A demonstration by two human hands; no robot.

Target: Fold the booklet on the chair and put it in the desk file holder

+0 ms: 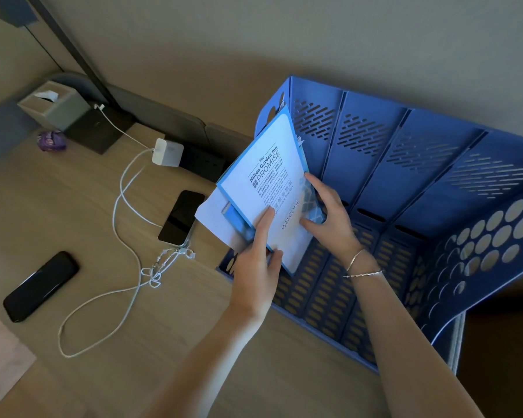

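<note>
1. The booklet (272, 188) stands tilted in the leftmost compartment of the blue file holder (405, 164), its top leaning against the left end wall.
2. The left hand (255, 267) pinches the booklet's lower left edge, index finger flat on the cover and thumb beneath.
3. The right hand (329, 218) grips the lower right edge, fingers curled around it.
4. The file holder sits on the wooden surface (103, 297), beside a phone (180, 217) on a white cable (124, 188).

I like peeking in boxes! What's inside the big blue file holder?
The booklet stands in the leftmost slot of the file holder, held by the left hand and right hand. Other slots look empty. The booklet hides what's behind it.
</note>
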